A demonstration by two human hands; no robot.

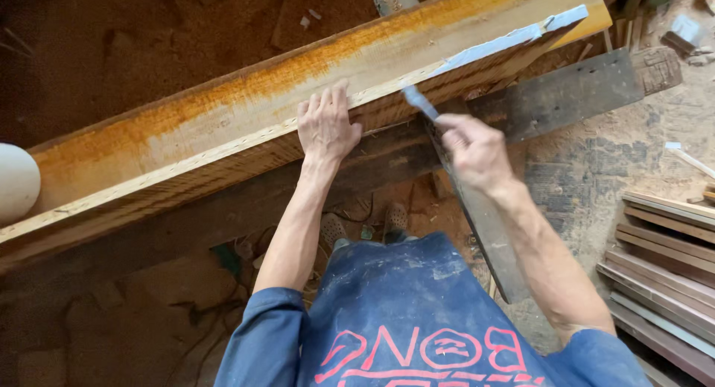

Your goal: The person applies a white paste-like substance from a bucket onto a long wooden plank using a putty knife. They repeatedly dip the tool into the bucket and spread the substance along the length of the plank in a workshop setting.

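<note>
Item: long wooden plank [223, 126], orange-stained along its far edge, lying on a diagonal across a dark beam [566, 96] that serves as worktop, above a sawdust floor [640, 163].

Left hand [325, 125]: your fingers lie flat and spread on the plank's near edge, gripping nothing, only pressing down.

Right hand [474, 150]: your fingers are pinched shut on a pale grey edge strip [506, 40], peeled partway off the plank's near edge. The loose end is in your grip; the rest is stuck on towards the far right end.

Hazards, as judged:
- Strip may snap if you pull at a sharp angle, leaving a stuck remnant.
- Rough edge under your left palm could give splinters.
- Plank may shift on the beam if your left hand eases.
- Stacked boards [663, 275] at near right crowd your elbow.
</note>
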